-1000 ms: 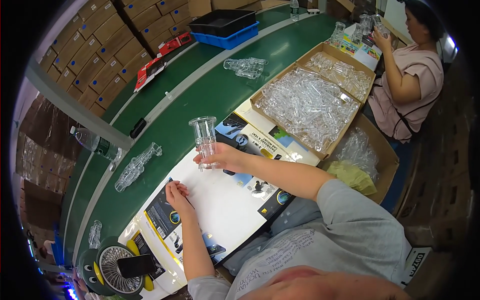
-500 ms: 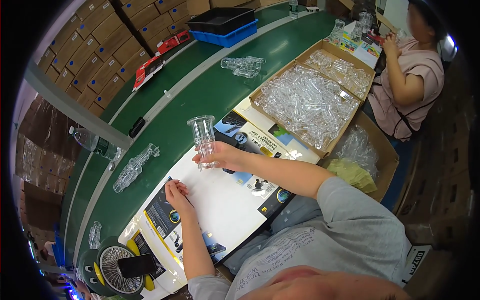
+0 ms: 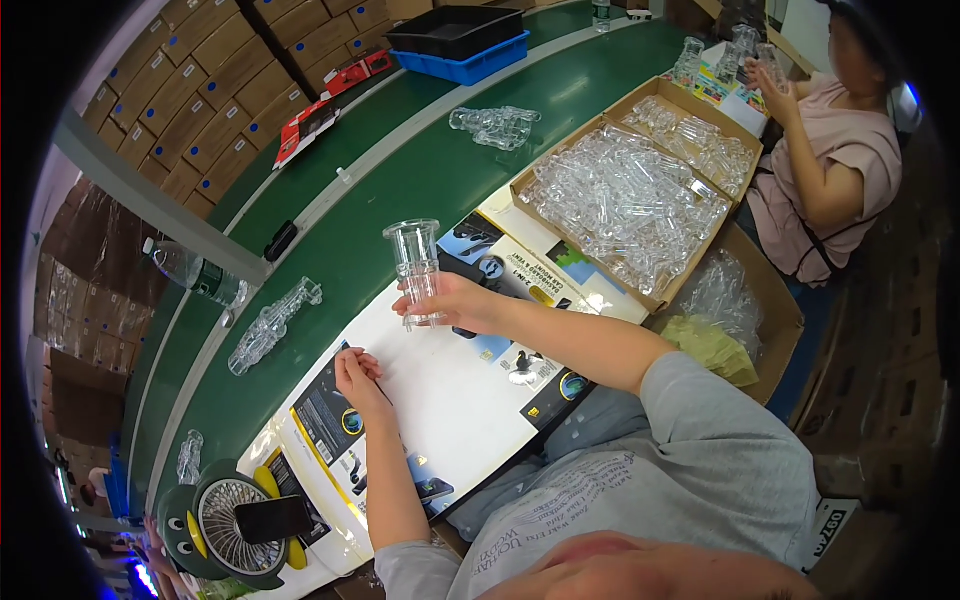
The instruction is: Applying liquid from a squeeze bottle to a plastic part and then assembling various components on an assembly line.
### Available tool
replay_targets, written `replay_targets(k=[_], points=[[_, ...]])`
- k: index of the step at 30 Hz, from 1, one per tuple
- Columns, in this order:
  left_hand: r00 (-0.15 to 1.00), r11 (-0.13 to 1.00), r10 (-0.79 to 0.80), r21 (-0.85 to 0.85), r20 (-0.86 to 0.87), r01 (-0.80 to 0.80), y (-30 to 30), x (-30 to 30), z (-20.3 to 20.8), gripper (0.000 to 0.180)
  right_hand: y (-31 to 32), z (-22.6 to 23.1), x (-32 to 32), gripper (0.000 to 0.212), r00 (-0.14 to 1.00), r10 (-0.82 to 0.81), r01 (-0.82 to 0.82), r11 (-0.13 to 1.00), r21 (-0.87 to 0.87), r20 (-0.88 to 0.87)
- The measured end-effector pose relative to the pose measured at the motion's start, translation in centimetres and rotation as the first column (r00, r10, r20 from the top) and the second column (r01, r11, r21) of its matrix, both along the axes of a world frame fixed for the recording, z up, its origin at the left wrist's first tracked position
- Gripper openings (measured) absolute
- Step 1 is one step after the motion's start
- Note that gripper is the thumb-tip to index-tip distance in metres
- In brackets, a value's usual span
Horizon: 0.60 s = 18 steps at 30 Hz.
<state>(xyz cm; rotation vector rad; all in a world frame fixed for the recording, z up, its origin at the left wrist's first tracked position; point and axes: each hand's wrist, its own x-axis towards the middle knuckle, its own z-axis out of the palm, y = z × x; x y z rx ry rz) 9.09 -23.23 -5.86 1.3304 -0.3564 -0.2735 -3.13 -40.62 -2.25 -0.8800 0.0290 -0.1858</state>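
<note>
My right hand is wrapped round the lower part of a clear plastic piece shaped like a flanged cup. It stands nearly upright above the work surface, its wide rim at the top and narrow prongs at the bottom. My left hand rests to the left of it, over the dark printed part of the cardboard sheet. Its fingers are loosely curled in, and nothing shows between them.
A carton of clear parts stands at the right, with a box of plastic bags nearer. Clear assemblies lie on the green conveyor. A penguin-shaped fan with a phone stands lower left. Another person sits at the right.
The whole view has shifted slightly. My right hand still holds the clear cup-shaped piece, and my left hand stays curled beside it. The other person's hands now hold up a clear part.
</note>
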Motion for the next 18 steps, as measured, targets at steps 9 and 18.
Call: replay_targets(k=[9,18], points=[[1.000,1.000,-0.008,0.013,0.006,0.008,0.09,0.12,-0.14,0.020,-0.01,-0.12,0.01,0.043,1.000,0.000,0.000,1.000,-0.009,-0.011],[1.000,1.000,-0.012,0.004,0.015,0.012,0.07,0.23,-0.29,0.022,-0.13,-0.20,-0.08,0.046,1.000,0.009,-0.009,1.000,-0.013,-0.028]])
